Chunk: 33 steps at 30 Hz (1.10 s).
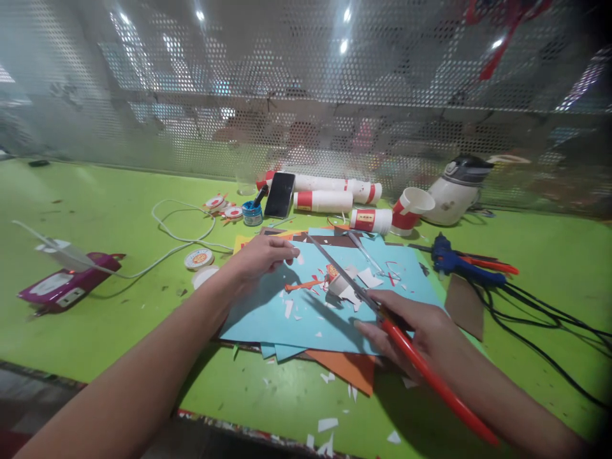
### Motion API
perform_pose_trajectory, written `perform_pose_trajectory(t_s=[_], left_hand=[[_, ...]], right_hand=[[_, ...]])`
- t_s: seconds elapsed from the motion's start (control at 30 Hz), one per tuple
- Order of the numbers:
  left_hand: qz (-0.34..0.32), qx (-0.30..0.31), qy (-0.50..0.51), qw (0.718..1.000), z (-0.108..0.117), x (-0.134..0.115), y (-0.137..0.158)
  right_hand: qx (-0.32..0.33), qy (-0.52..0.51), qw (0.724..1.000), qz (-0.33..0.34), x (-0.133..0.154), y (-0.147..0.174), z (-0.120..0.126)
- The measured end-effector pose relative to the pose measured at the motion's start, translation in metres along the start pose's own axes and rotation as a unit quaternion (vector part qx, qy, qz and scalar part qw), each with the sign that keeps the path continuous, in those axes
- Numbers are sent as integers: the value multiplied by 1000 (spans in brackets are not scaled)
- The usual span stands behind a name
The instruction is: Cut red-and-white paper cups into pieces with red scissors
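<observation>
Scissors [405,345] gripped in right hand [426,328], over scraps [342,288] on blue paper [268,322]! Pinching with left hand [262,258], can't tell what! Phone [280,196], cups [322,201] behind; glue gun [461,262] rightward.

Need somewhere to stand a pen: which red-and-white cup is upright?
The rightmost cup, beside the white jug: it stands with its wide mouth up, while the other red-and-white cups to its left lie on their sides.
</observation>
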<state>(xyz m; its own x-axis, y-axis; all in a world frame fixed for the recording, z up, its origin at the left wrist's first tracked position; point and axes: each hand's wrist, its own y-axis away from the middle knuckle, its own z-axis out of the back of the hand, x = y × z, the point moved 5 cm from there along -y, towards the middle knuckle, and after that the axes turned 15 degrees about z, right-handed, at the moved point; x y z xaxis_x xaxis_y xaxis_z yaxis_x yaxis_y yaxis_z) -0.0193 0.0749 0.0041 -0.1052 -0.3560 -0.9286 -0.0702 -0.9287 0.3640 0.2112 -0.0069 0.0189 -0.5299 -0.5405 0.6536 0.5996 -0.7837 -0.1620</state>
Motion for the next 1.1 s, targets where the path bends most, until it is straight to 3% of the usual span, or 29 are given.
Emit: perform_pose_trajectory(t_s=[0.13,0.27,0.47,0.77,0.9,1.1], left_hand=[[-9,30,151,988,-9,-9,15],[-19,13,199,980,-11,-13,25],[-35,-25,201,979,-12,-12,32],[-41,-51,197,978,-15,-14,39],[-32,-48,191,980,-20,-13,42],[-42,-45,199,978,-20,-14,43]], right_hand=[[1,-22,1000,5,-1,0,-5],[8,9,1000,14,4,-1,-6],[60,22,997,-37,10,-1,-6],[59,15,998,8,10,-5,-10],[18,8,999,40,13,-2,-10],[-19,-14,999,25,12,1,-7]])
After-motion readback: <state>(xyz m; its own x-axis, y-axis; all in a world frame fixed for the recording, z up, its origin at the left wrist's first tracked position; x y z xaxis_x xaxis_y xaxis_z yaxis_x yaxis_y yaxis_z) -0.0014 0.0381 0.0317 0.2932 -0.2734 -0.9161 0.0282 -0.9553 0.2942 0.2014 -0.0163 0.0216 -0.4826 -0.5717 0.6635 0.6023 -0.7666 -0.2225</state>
